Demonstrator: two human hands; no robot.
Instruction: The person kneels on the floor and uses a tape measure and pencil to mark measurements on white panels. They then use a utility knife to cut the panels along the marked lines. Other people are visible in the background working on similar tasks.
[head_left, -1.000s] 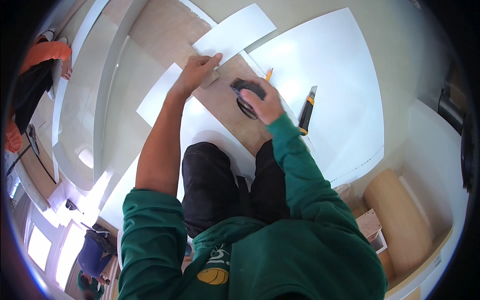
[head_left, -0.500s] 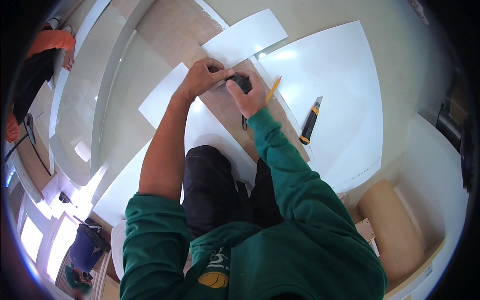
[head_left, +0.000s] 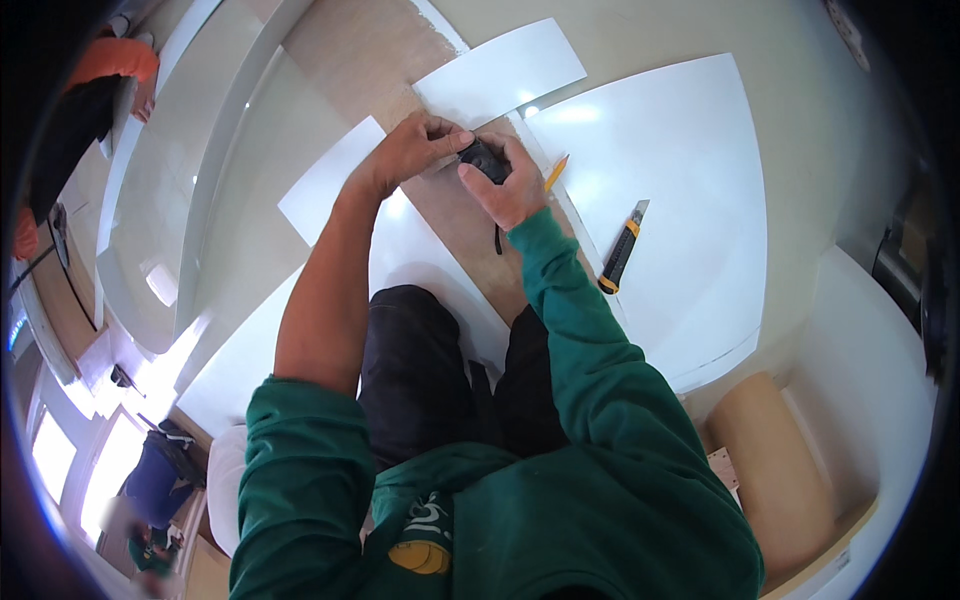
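Note:
My right hand [head_left: 515, 188] is wrapped round a black tape measure [head_left: 483, 160], its dark wrist strap [head_left: 498, 240] hanging below. My left hand [head_left: 412, 156] is closed at the tape measure's front end, thumb and fingertips pinching there; whether any blade is drawn out is too small to tell. Both hands are over a bare brown board strip [head_left: 440, 205] between white sheets. Right of my right hand lies a yellow pencil [head_left: 557, 173], partly hidden by that hand. Farther right, a black and yellow utility knife [head_left: 622, 255] rests on a large white sheet [head_left: 690, 210], blade out.
A smaller white piece [head_left: 505, 72] lies beyond my hands, and another white sheet [head_left: 335, 175] to the left. Curved pale panels [head_left: 165, 230] stand farther left. A person in an orange sleeve [head_left: 115, 62] is at the far left. A curved wooden piece [head_left: 770, 470] sits at lower right.
Both hands and the tape measure have shifted slightly to the right in the picture, and my right hand covers more of the pencil. The strap hangs lower into view. The grip looks the same.

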